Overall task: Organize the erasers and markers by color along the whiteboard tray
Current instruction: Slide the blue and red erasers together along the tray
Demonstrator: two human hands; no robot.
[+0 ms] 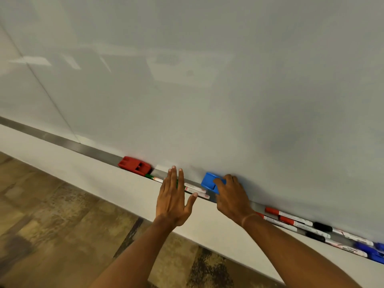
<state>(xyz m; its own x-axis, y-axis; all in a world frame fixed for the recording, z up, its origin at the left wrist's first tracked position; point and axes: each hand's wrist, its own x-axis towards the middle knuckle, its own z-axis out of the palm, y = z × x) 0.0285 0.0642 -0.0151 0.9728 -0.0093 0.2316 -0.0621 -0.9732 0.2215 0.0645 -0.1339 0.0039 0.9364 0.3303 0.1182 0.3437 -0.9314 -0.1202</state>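
Observation:
A grey metal tray (62, 141) runs along the foot of the whiteboard. A red eraser (134, 165) lies on it at the left. Just right of it are green markers (154, 178), partly hidden under my left hand (173, 197), which hovers flat with fingers apart and holds nothing. My right hand (231, 196) grips a blue eraser (212, 182) against the board. Further right lie red markers (288, 218), then black markers (321, 229), then blue markers (368, 251) at the frame's edge.
The whiteboard (207, 80) fills the upper view. A white ledge (93, 179) sits below the tray, and a brown patterned floor (52, 225) lies beneath. The tray's left stretch holds nothing visible.

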